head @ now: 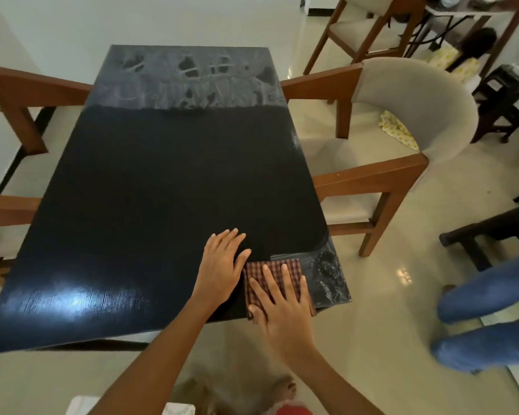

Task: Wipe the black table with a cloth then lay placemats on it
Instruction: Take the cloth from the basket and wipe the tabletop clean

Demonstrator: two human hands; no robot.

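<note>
A long rectangular glossy black table point(150, 190) stretches away from both hands, with whitish smears across its far end and a speckled patch just right of the right hand. Wooden chairs with beige cushions point(381, 145) stand to either side. A folded red-and-dark checked cloth point(277, 272) lies near the table's near right corner. The right hand point(282, 310) presses flat on it, fingers straight and spread. The left hand point(222, 268) rests flat on the bare tabletop just left of the cloth, fingers relaxed.
</note>
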